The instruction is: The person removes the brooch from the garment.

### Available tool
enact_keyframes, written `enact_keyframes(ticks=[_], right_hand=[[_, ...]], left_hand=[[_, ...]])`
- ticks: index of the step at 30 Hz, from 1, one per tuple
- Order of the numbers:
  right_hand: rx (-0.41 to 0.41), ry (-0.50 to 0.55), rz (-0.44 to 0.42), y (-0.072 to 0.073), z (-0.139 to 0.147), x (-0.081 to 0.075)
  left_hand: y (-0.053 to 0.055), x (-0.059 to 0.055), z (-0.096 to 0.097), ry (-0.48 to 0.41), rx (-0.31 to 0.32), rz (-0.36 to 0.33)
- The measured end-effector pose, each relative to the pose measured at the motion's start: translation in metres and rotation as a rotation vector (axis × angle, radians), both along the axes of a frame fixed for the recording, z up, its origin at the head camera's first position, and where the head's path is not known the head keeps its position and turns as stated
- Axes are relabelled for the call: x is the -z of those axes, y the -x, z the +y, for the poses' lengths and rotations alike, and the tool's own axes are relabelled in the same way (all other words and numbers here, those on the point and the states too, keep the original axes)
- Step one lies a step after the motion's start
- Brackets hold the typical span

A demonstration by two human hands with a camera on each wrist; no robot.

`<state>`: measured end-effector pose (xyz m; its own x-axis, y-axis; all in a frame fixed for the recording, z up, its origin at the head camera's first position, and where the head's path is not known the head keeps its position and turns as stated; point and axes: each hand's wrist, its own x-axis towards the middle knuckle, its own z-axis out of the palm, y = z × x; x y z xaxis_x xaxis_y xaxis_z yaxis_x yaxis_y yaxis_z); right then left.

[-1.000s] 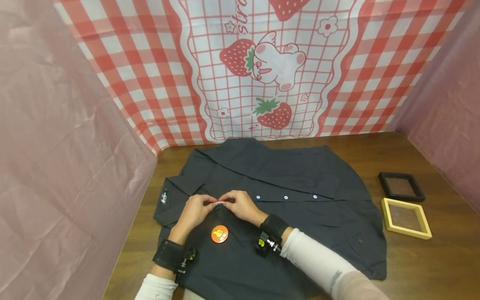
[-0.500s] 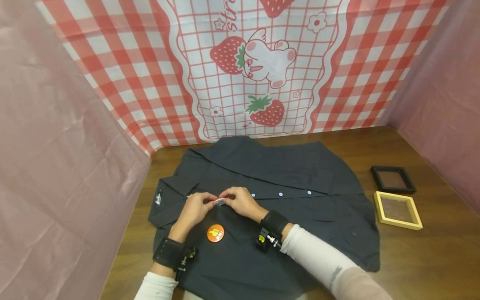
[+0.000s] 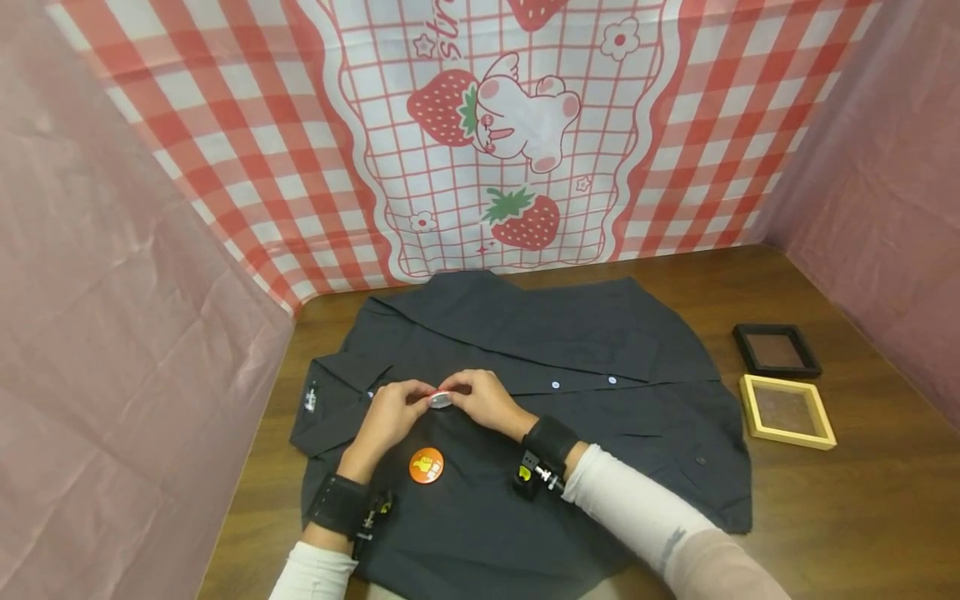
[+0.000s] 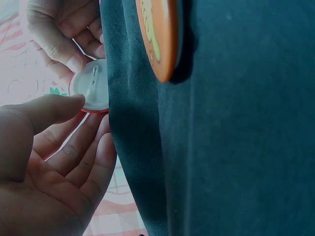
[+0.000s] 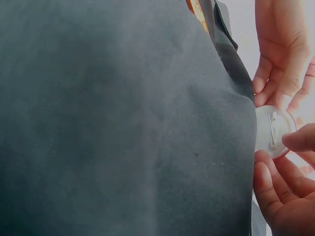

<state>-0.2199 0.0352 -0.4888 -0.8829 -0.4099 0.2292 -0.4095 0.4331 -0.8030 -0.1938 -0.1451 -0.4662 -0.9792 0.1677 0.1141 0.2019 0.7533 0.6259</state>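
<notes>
Both hands hold a round pin-back button badge (image 3: pixel 440 401) close over a dark grey shirt (image 3: pixel 570 475). Its white back, with a metal pin (image 4: pixel 93 81) lying across it, faces the wrist cameras; the front is turned away, with only a red rim showing. My left hand (image 3: pixel 392 419) pinches the left edge between thumb and fingers. From the other side, my right hand (image 3: pixel 483 406) pinches the right edge. A second badge, orange with a yellow figure (image 3: pixel 426 465), lies face up on the shirt, nearer the person than the hands.
The shirt spreads over a brown wooden table (image 3: pixel 847 517), collar (image 3: pixel 330 400) to the left. On the right lie a black frame (image 3: pixel 777 350) and a yellow frame (image 3: pixel 787 412). A red-and-white checked cloth (image 3: pixel 300 167) hangs behind; pink cloth (image 3: pixel 142 292) walls the sides.
The held badge has tilted, so more of its white back shows in the head view. Both hands keep their pinch. The whole head view has shifted slightly.
</notes>
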Motion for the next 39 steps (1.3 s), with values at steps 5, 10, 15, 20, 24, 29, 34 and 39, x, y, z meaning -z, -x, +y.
enact_keyframes(ticks=[5,10,15,20,24,29,34,39], right_hand=[[0.002,0.006,-0.005,0.0011,0.0002,-0.0009],[0.006,0.009,-0.017,0.0016,0.0005,-0.0023],[0.008,0.023,-0.020,0.0027,0.0008,-0.0017],[0.016,0.036,-0.034,0.0040,0.0012,-0.0002],[0.030,0.039,-0.063,0.0032,0.0012,0.0000],[0.037,0.081,-0.128,0.0013,0.0009,-0.0001],[0.030,0.116,-0.168,0.0007,0.0002,-0.0011],[0.026,0.143,-0.205,0.0004,0.0000,-0.0011]], left_hand=[[0.0005,-0.0002,0.0006,-0.007,-0.009,0.012],[0.0008,-0.0004,0.0011,-0.015,-0.010,0.022],[0.0009,-0.0002,0.0019,-0.034,-0.022,0.023],[0.0011,-0.0006,0.0024,-0.080,-0.039,0.007],[0.0013,-0.0003,0.0028,-0.101,-0.055,-0.011],[0.0017,0.0012,0.0035,-0.118,-0.072,-0.028],[0.0017,0.0022,0.0039,-0.141,-0.070,-0.009],[0.0007,0.0030,0.0045,-0.148,-0.065,0.008]])
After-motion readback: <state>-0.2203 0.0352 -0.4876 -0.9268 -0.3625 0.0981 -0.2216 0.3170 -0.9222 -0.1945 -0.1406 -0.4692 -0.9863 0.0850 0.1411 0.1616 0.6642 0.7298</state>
